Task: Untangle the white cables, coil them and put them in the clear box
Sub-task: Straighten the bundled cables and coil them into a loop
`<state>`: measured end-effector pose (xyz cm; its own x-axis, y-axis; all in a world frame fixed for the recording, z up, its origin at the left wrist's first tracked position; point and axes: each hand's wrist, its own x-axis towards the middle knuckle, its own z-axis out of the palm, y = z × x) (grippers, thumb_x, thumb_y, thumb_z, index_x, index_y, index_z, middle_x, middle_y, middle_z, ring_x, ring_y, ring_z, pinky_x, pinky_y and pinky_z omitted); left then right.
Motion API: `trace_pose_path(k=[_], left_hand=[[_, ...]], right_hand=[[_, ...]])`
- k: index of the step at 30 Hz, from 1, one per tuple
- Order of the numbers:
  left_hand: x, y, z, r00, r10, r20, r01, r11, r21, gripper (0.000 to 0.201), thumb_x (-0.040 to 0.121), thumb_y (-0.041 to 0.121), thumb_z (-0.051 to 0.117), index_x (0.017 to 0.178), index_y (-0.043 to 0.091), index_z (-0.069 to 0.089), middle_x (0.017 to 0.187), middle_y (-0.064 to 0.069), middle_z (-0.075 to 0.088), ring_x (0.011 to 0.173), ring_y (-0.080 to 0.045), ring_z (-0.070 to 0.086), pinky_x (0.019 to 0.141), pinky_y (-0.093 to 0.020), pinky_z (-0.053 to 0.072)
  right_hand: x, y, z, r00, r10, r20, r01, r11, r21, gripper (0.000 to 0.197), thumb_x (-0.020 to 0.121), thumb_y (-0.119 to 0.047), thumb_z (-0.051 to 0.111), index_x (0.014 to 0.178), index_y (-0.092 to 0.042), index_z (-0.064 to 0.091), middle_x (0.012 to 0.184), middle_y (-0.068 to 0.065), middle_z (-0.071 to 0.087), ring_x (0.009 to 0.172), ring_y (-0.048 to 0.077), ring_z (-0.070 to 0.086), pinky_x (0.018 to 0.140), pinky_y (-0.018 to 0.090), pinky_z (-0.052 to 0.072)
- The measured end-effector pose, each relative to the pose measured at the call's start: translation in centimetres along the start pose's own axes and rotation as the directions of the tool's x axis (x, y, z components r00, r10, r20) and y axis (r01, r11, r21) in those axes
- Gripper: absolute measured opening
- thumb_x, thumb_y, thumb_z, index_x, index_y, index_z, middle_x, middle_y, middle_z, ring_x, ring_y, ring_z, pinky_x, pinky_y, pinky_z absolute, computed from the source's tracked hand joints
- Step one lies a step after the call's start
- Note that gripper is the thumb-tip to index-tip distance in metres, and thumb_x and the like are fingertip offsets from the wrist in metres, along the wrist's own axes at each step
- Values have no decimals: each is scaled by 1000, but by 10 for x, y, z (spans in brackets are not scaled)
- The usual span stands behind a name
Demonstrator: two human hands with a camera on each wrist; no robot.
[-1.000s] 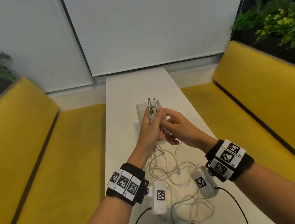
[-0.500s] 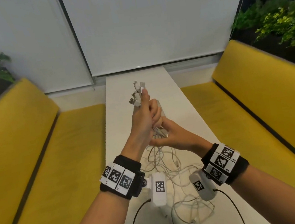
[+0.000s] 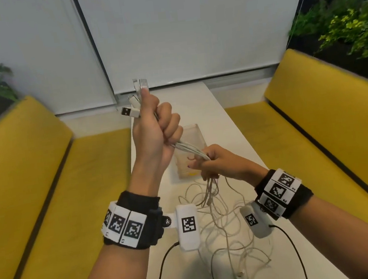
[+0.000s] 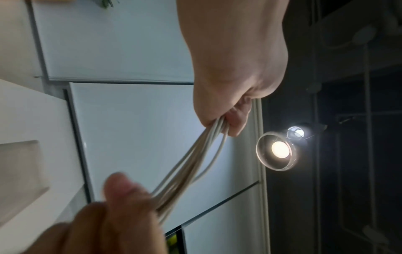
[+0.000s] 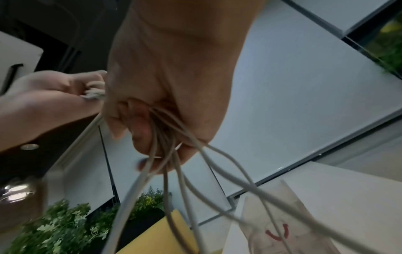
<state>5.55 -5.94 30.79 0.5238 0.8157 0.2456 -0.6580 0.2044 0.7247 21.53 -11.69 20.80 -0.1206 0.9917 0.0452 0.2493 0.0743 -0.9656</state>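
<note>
My left hand (image 3: 156, 128) is raised above the table in a fist that grips a bunch of white cables (image 3: 190, 149), with their plug ends (image 3: 135, 99) sticking out above the thumb. The bunch runs down and right into my right hand (image 3: 213, 163), whose fingers curl round the strands. Below it the cables hang loose and tangled onto the table (image 3: 226, 224). The left wrist view shows the strands (image 4: 195, 159) stretched taut between both hands. The right wrist view shows the cables (image 5: 165, 154) spreading out under the curled fingers. The clear box (image 3: 190, 143) stands on the white table behind the hands.
The narrow white table (image 3: 222, 116) runs away from me between two yellow benches (image 3: 33, 181) (image 3: 327, 121). A white blind (image 3: 176, 24) covers the window at the far end. Plants (image 3: 350, 26) stand behind the benches. Black wires trail from my wrist cameras.
My left hand has risen higher with the plug ends. My right hand has slid down along the bunch, so a longer straight stretch of cable lies between the hands.
</note>
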Motion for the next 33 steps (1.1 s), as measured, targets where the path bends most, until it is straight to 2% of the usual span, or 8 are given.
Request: trace_pose_path(k=[3, 5, 7, 15, 19, 25, 29, 33], left_hand=[[3, 22, 4, 996, 94, -7, -94, 995, -36, 44, 108, 44, 29, 70, 23, 33, 51, 6, 17, 38, -7, 14, 33, -20, 14], [9, 41, 3, 986, 164, -5, -164, 985, -61, 43, 108, 44, 29, 71, 22, 35, 54, 4, 15, 39, -8, 13, 33, -21, 13], [11, 51, 4, 983, 185, -5, -184, 980, -79, 44, 108, 44, 30, 71, 22, 36, 54, 4, 14, 39, -8, 13, 33, -22, 14], [19, 64, 8, 972, 234, 10, -233, 969, -78, 45, 108, 43, 29, 70, 21, 34, 53, 4, 15, 39, -8, 13, 34, -22, 12], [22, 73, 3, 965, 261, -40, -263, 960, -93, 47, 109, 43, 30, 69, 20, 37, 50, 5, 20, 39, -8, 14, 33, -21, 16], [23, 88, 6, 940, 341, -13, -339, 931, -136, 48, 109, 41, 27, 68, 18, 38, 48, 5, 21, 38, -8, 14, 33, -21, 16], [27, 93, 8, 930, 367, 10, -362, 922, -134, 47, 109, 40, 26, 69, 17, 38, 50, 5, 21, 39, -8, 14, 34, -22, 16], [28, 86, 7, 950, 311, 10, -310, 949, -59, 46, 109, 43, 28, 70, 20, 36, 50, 5, 19, 39, -8, 13, 33, -21, 15]], right_hand=[[-4, 15, -4, 997, 77, -10, -77, 997, -25, 39, 96, -15, 62, 62, 2, 53, 50, 5, 46, 43, 14, 46, 47, 23, 41], [-11, 30, -5, 992, 124, -31, -125, 992, -23, 45, 95, -13, 62, 52, -21, 53, 46, -4, 44, 41, 12, 41, 48, 25, 39], [-13, 39, -6, 988, 142, -67, -142, 990, 0, 53, 95, -11, 63, 46, -28, 52, 44, -11, 41, 40, 10, 37, 47, 24, 37], [-23, 96, -18, 942, 322, -98, -336, 891, -303, 49, 83, -37, 77, 50, -19, 45, 48, -3, 58, 51, 16, 59, 65, 38, 51], [-26, 105, -27, 932, 329, -150, -359, 893, -271, 51, 79, -31, 81, 50, -22, 40, 46, -3, 43, 45, 14, 47, 57, 33, 45], [-30, 109, -36, 930, 303, -208, -352, 898, -265, 41, 83, -19, 75, 52, -21, 47, 50, 0, 50, 49, 16, 51, 59, 32, 47], [-37, 118, -34, 921, 322, -219, -375, 885, -276, 45, 83, -26, 75, 51, -23, 44, 49, -3, 48, 50, 17, 51, 60, 33, 48], [-40, 118, -32, 895, 341, -289, -418, 866, -273, 48, 89, -45, 68, 59, -18, 41, 52, -1, 40, 45, 14, 40, 48, 27, 41]])
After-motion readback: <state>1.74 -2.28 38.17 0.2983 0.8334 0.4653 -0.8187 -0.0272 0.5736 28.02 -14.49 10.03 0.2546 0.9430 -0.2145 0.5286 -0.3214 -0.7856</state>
